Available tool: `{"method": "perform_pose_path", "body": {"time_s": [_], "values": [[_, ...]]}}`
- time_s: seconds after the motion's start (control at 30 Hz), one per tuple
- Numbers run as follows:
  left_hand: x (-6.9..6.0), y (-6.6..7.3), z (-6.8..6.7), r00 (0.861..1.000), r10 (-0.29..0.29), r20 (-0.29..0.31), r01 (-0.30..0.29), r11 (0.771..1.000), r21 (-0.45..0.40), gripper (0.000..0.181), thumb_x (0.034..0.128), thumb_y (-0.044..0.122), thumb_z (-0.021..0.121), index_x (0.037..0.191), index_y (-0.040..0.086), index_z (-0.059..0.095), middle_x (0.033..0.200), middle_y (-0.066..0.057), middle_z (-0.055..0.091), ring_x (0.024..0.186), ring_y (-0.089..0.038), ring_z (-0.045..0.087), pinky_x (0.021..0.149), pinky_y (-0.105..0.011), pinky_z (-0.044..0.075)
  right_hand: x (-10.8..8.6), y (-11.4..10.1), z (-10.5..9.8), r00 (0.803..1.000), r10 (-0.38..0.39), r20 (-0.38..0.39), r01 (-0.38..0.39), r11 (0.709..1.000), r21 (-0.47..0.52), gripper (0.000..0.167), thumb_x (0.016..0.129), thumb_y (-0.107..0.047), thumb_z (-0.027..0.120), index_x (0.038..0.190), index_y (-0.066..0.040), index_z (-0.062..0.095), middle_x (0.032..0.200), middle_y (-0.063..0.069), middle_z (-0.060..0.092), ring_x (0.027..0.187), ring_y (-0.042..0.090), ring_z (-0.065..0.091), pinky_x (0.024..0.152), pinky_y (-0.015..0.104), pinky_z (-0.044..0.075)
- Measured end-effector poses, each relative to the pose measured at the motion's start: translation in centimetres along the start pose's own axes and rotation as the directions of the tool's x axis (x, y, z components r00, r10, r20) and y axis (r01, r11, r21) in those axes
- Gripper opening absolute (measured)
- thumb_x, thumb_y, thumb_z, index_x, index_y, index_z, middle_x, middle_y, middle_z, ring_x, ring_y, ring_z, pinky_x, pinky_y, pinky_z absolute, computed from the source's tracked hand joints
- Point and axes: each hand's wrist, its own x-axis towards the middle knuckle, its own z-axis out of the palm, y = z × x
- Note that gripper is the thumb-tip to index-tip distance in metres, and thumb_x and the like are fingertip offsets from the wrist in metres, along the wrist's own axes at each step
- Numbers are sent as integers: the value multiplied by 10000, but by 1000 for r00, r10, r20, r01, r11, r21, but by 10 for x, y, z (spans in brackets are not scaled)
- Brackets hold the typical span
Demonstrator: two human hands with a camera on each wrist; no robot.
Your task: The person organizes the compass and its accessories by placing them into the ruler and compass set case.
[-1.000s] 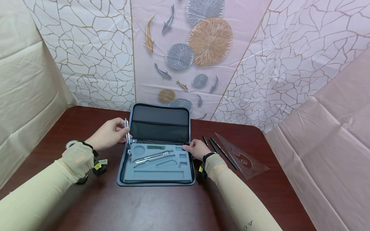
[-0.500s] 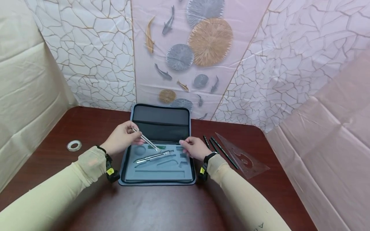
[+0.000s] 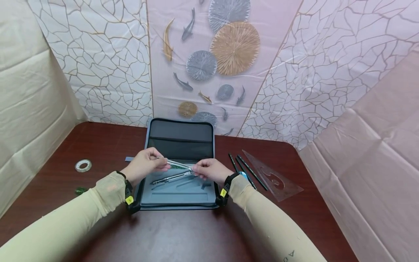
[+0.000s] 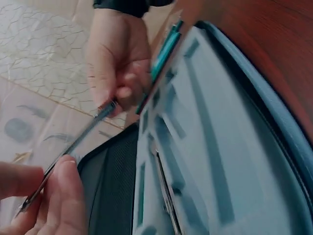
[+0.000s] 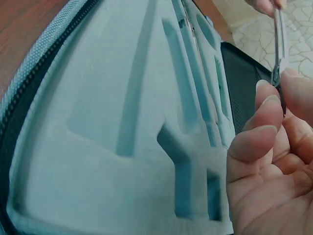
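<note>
My left hand [image 3: 144, 165] pinches one end of a silver drawing compass [image 3: 178, 165], and my right hand [image 3: 212, 170] pinches its other, hinged end. They hold it above a grey-blue zippered case [image 3: 178, 202], which lies unzipped with its dark lid [image 3: 180, 140] raised. A second compass [image 3: 167, 179] lies slanted on the case's moulded foam. Seen from the left wrist, the held compass [image 4: 80, 137] stretches between both hands. In the right wrist view, my right thumb and fingers grip the dark end of the compass [image 5: 279, 49]; its tip is partly hidden.
On the right lie several dark green pencils [image 3: 250, 171] and a clear set square [image 3: 275, 180]. A whitish ring [image 3: 83, 165] and a small green piece [image 3: 80, 190] are on the left of the dark red table [image 3: 176, 233]. A patterned cloth [image 3: 114, 62] hangs behind.
The left hand has carried the compass rightward from the case's left side, tilting it from upright to nearly level. The right hand has moved from the case's edge to take its other end.
</note>
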Motion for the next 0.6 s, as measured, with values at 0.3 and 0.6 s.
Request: {"method": "perform_pose_path", "body": {"time_s": [0.3,0.6], "values": [[-16,-12,0,979,164,123,-203,692,693,93,924,145,670,1000,113,628,838,28,607,762,-131,566,649,-325,475,-3,-2,-5,998,56,-26,-59,994,-91,366,941,-381,632,831,-33,647,721,13,540,637,158,472,616,311,415],[-13,-37,1,950,223,221,-302,464,833,152,834,173,770,772,205,635,696,116,540,637,-68,488,595,-297,432,-6,-4,6,987,113,-110,-138,957,-256,575,884,-478,673,519,-164,358,496,-39,262,425,141,230,443,288,258]]}}
